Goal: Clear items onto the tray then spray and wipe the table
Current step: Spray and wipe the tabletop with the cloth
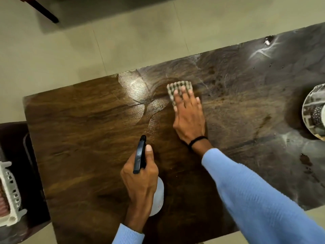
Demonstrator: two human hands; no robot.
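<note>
Right hand (189, 117) was flat on the waffle-weave cloth (176, 86), its fingers (184, 95) straight and spread, pressing the cloth onto the wooden counter (79, 138) and not curled round it. The cloth lay near the far edge of the counter, roughly mid-length, with only its far end showing beyond the fingertips. Just left of it, curved wet streaks (139, 90) shone on the wood, and the right-hand stretch of the counter looked grey and smeared with a film. A black wristband (197, 140) sat on the right wrist, above a light blue sleeve (255, 199). And the left hand (140, 178) had the spray bottle (158, 198) in a firm grip, fingers wrapped round its neck, one fingertip (149, 150) up beside the black trigger head (139, 155), nozzle pointing away toward the far edge. The clear bottle body stood out below the palm, held over the near-middle of the counter; I could not tell whether its base touched the wood. Out at the right edge, a round patterned dish (313, 110) sat on the counter, cut off by the frame, well apart from both hands. Off to the left, a white plastic basket (10, 194) sat beside the counter's end, and pale floor tiles (70, 50) lay beyond.
</note>
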